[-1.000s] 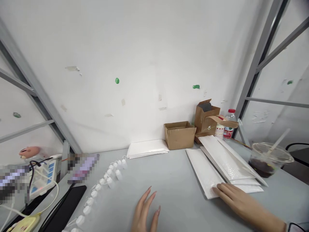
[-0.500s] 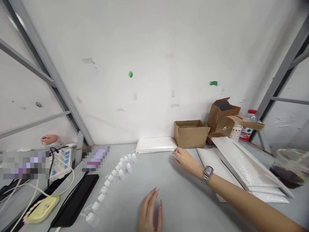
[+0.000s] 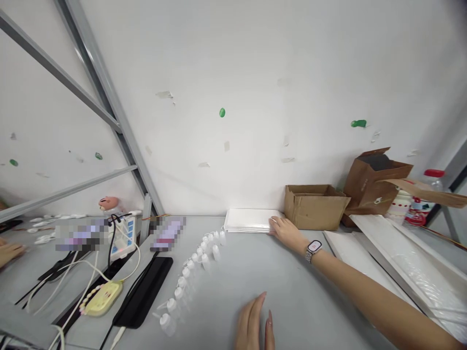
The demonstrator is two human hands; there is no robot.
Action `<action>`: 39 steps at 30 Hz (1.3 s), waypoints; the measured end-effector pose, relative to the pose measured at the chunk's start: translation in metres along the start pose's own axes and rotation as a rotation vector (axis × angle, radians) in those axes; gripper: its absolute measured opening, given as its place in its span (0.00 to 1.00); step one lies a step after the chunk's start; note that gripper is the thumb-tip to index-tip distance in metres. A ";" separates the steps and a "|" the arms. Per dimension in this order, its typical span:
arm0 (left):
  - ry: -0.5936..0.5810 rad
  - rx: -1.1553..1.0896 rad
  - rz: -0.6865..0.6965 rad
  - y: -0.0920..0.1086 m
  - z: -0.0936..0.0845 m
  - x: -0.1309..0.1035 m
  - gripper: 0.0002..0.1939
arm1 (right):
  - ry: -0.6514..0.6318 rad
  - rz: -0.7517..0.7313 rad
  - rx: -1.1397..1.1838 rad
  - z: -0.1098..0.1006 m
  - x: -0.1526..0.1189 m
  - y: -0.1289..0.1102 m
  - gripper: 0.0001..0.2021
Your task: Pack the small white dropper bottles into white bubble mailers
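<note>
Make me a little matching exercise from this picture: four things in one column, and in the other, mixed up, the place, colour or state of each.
Column one:
1. Right hand
2. Small capped bottles
3. Beaded gadget
4. Cardboard box

Column two:
A. Pale yellow, with rounded corners
B. Brown and open at the top
C. Touching the right end of the flat white stack
D. White, mostly in a slanting row

Right pairs: 1-C, 2-D, 3-A, 4-B.

Thin stack of flat white envelopes (image 3: 251, 220), lengthwise along the wall (image 3: 251, 175), beside the open cardboard box (image 3: 316, 211).
</note>
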State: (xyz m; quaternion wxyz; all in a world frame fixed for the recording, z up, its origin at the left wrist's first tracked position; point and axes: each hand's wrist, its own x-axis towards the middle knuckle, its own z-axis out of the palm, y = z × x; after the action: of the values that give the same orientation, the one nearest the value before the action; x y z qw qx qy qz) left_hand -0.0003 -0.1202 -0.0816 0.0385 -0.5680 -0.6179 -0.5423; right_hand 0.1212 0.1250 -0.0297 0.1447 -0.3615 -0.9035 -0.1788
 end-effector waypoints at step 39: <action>0.010 -0.040 0.074 -0.004 -0.002 0.001 0.14 | 0.068 0.039 0.096 -0.012 -0.012 0.015 0.08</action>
State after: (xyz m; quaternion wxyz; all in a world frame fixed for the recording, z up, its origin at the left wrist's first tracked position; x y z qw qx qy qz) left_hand -0.0042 -0.1195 -0.0824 0.0501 -0.5884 -0.5854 -0.5554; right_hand 0.1418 0.1225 -0.0206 0.1959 -0.3652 -0.8985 -0.1447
